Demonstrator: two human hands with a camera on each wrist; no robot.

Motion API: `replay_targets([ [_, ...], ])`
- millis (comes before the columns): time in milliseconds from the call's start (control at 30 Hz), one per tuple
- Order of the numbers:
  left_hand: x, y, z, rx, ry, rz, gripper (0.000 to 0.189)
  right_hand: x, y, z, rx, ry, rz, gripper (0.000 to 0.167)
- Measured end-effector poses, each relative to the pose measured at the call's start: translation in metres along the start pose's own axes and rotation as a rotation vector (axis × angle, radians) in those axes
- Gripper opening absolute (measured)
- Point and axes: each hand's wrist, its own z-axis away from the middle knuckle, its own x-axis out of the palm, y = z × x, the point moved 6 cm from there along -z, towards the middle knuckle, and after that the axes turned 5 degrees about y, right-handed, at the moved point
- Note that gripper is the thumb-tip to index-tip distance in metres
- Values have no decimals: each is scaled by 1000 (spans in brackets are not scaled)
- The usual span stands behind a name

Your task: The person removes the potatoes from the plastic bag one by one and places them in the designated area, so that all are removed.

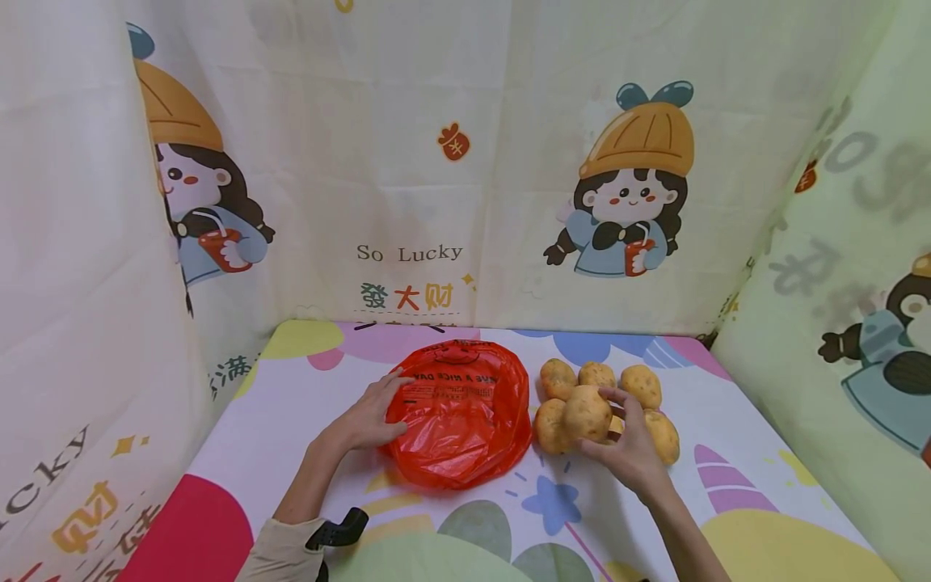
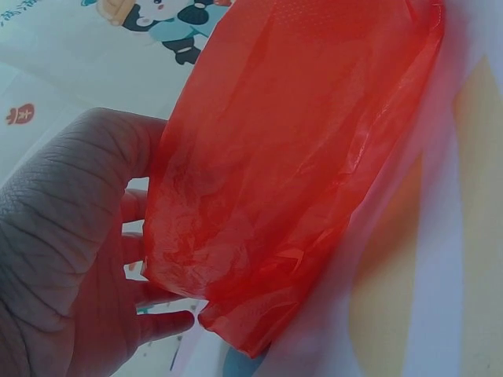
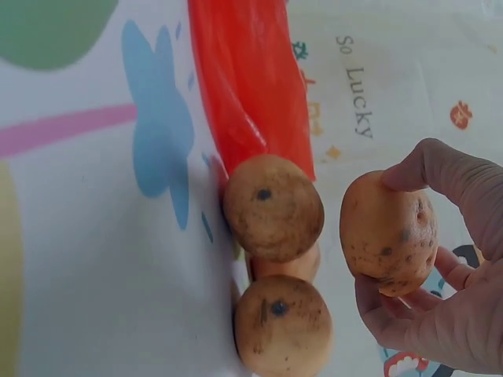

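A red plastic bag (image 1: 457,420) with black print stands with its mouth spread wide at the middle of the table. My left hand (image 1: 371,414) rests against the bag's left side; in the left wrist view the thumb and fingers lie along the red plastic (image 2: 259,173). Between thumb and fingers, my right hand (image 1: 627,443) grips a potato (image 1: 587,412), raised above the others just right of the bag. The right wrist view shows this held potato (image 3: 389,232) apart from the tabletop. Several more potatoes (image 1: 642,386) lie grouped beneath and around the right hand.
A patterned cloth (image 1: 291,420) covers the table. Cream printed curtains hang at the back (image 1: 509,202), the left (image 1: 87,242) and the right (image 1: 836,283). One potato (image 1: 553,427) lies close to the bag's right edge.
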Motion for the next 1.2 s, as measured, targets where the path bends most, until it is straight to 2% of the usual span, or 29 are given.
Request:
replay_targets([
  [367,0,-1,0,5,2,-2,80,-20,12,-3,16,49,12,87],
  [467,1,-2,0,-2,-2,-5,81,-26,14,-2,21,59,47,87],
  [600,1,-4,0,-3,-3,-10,81,-34,17,-4,3,78,77,86],
  [933,0,-1,-1,-4,-6,8,81,-50,28,-8,-13,126,68,87],
  [1200,0,-2,0,2,-10,-1,81,-64,35,-7,20,148,116,89],
])
